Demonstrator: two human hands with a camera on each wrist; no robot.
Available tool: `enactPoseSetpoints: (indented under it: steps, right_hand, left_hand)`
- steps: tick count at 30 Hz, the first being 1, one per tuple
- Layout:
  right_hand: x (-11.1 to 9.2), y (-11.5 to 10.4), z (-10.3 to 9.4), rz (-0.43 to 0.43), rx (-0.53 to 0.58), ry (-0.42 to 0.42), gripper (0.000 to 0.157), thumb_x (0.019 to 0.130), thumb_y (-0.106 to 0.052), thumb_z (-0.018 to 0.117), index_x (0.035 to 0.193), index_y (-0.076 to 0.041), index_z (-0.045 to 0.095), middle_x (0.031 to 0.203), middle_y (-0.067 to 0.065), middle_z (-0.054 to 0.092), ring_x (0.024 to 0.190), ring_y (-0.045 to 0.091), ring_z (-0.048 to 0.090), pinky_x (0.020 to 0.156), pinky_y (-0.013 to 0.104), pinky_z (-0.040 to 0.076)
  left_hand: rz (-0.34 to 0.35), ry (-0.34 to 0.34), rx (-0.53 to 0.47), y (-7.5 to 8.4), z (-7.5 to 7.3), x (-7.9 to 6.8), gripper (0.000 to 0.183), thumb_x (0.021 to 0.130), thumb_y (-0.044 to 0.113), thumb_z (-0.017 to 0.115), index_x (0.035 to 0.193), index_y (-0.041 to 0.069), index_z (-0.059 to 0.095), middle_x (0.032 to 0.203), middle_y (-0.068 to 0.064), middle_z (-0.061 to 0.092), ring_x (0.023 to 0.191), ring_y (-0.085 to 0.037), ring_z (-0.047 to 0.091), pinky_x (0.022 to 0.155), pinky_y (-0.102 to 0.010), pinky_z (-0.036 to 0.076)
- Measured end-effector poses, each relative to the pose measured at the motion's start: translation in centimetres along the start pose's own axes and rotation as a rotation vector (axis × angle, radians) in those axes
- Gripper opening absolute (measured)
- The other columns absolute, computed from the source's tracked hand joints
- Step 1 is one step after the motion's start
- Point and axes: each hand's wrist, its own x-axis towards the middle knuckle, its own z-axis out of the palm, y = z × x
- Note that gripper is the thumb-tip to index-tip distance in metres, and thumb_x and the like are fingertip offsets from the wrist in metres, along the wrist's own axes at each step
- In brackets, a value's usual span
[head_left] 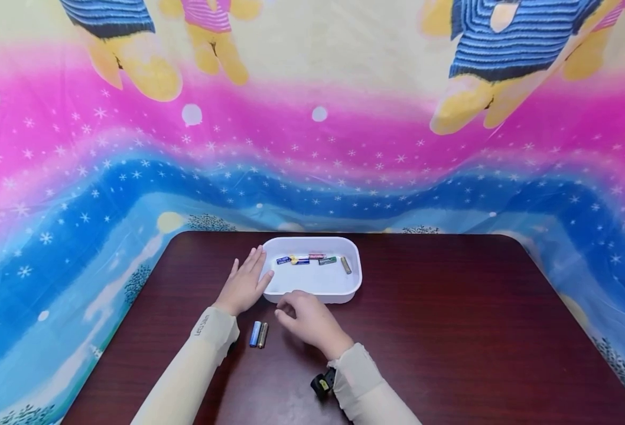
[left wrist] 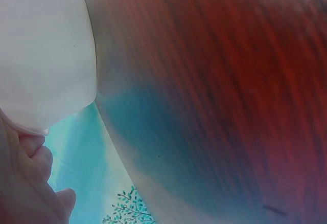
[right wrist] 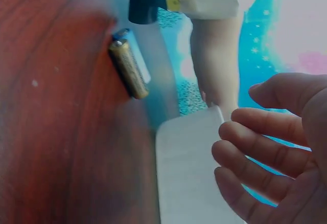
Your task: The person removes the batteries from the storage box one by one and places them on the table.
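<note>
Best to steady white plastic tub with straight-fingered left hand, then pinch blue battery or gold-black battery mid-body with right hand, loosely curled and empty.

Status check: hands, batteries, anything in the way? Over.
Left hand touching white tray, right hand empty. Blue battery and gold battery side by side on table; more batteries in tray. Nothing seen covering that pair.
</note>
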Motion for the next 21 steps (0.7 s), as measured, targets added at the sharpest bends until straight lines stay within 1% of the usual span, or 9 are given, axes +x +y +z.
enactPoseSetpoints:
  steps: [2, 6, 9, 12, 17, 21]
  right_hand:
    - [0.1, 0.1, -0.4, -0.016, 0.003, 0.038, 0.009, 0.089, -0.021, 0.062, 0.090, -0.015, 0.069, 0.080, -0.009, 0.060, 0.071, 0.002, 0.057, 0.067, 0.016, 0.048]
    - [0.4, 0.5, -1.2, -0.057, 0.018, 0.149, 0.007, 0.087, -0.017, 0.062, 0.087, -0.015, 0.069, 0.079, -0.009, 0.060, 0.070, 0.005, 0.057, 0.066, 0.016, 0.048]
    - [0.7, 0.9, -1.9, -0.056, 0.032, 0.204, 0.006, 0.086, -0.015, 0.063, 0.085, -0.016, 0.068, 0.078, -0.009, 0.059, 0.070, 0.004, 0.056, 0.065, 0.017, 0.048]
    - [1.0, 1.3, -2.5, -0.041, 0.044, 0.226, 0.006, 0.086, -0.016, 0.063, 0.085, -0.017, 0.068, 0.078, -0.009, 0.060, 0.071, 0.005, 0.056, 0.065, 0.019, 0.049]
    - [1.7, 2.1, -3.1, -0.035, 0.044, 0.259, 0.005, 0.085, -0.015, 0.063, 0.085, -0.014, 0.068, 0.078, -0.007, 0.062, 0.071, 0.009, 0.059, 0.064, 0.024, 0.051]
    - [2.1, 2.9, -3.5, -0.009, 0.034, 0.277, 0.006, 0.084, -0.016, 0.065, 0.088, -0.012, 0.068, 0.080, -0.005, 0.063, 0.072, 0.009, 0.059, 0.065, 0.022, 0.050]
  left_hand:
    - [0.001, -0.002, 0.002, 0.0, 0.0, 0.0, 0.069, 0.099, 0.054, 0.026, 0.150, 0.007, 0.021, 0.157, -0.004, 0.013, 0.143, -0.022, 0.011, 0.112, -0.055, 0.008]
    - [-0.004, -0.003, -0.008, 0.0, -0.1, 0.0, 0.067, 0.099, 0.050, 0.030, 0.150, 0.007, 0.022, 0.156, -0.005, 0.014, 0.143, -0.022, 0.010, 0.112, -0.055, 0.007]
    - [-0.006, 0.001, -0.006, 0.1, -0.1, 0.0, 0.066, 0.099, 0.049, 0.032, 0.149, 0.007, 0.023, 0.156, -0.006, 0.015, 0.143, -0.022, 0.011, 0.112, -0.055, 0.008]
    - [-0.004, 0.009, 0.004, 0.0, 0.0, 0.1, 0.066, 0.099, 0.049, 0.032, 0.149, 0.006, 0.024, 0.156, -0.006, 0.016, 0.143, -0.023, 0.012, 0.111, -0.055, 0.011]
    - [-0.002, 0.006, 0.003, 0.0, 0.1, 0.1, 0.068, 0.099, 0.052, 0.030, 0.149, 0.006, 0.024, 0.156, -0.007, 0.016, 0.143, -0.024, 0.012, 0.112, -0.055, 0.009]
    - [-0.009, -0.008, 0.011, 0.0, 0.0, 0.2, 0.069, 0.099, 0.052, 0.029, 0.150, 0.007, 0.022, 0.156, -0.006, 0.014, 0.143, -0.024, 0.011, 0.112, -0.055, 0.008]
